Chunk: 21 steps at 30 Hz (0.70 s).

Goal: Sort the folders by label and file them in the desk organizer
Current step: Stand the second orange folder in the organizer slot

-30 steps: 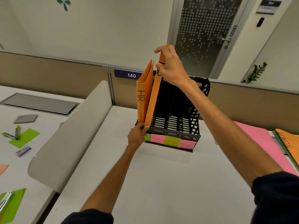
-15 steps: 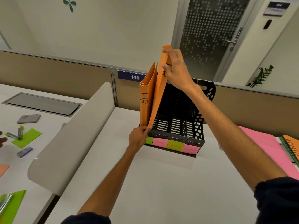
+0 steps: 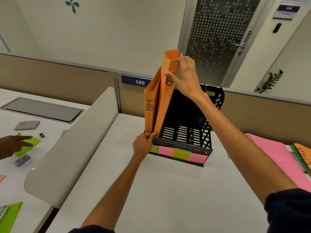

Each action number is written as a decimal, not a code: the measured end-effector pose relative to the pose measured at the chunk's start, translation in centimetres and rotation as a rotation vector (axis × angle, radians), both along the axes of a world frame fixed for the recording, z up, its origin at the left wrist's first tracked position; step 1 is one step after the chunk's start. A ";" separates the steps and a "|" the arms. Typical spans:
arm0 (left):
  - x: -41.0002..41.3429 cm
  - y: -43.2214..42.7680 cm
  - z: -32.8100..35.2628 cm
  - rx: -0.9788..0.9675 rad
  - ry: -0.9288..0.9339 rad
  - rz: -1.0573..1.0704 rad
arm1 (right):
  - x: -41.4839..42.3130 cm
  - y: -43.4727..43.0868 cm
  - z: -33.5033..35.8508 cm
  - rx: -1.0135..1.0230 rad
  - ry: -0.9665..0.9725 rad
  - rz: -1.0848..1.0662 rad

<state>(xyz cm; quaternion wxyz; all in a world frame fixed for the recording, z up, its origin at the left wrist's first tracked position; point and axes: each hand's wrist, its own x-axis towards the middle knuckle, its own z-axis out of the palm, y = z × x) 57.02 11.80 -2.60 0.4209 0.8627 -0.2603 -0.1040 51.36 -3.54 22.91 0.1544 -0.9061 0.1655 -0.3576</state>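
A black slotted desk organizer stands on the white desk, with green and pink labels along its front. An orange folder marked HR stands in its leftmost slot. My right hand grips the top of a second orange HR folder, which leans with its bottom corner in that same slot. My left hand pinches the bottom front corner of the two folders at the organizer's left front edge. The other slots hold nothing.
A pink folder and an orange folder marked ADMIN lie at the right. A curved grey divider separates the neighbouring desk, where another person's hand reaches over green paper and clips.
My right hand has shifted its grip on the second HR folder's top, whose flap now curls open. Another person's hand has come in at the far left. The view moved closer.
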 end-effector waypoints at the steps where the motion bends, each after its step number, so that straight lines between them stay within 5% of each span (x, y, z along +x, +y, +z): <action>1: -0.1 0.0 -0.1 -0.006 0.009 0.009 | 0.0 0.0 0.0 0.005 -0.018 -0.007; 13: -0.3 -0.5 0.1 0.111 -0.135 0.107 | 0.0 0.0 -0.1 0.028 -0.066 0.027; 21: -0.8 -0.3 0.4 -0.046 -0.320 0.182 | 0.3 0.4 0.0 0.045 -0.122 0.103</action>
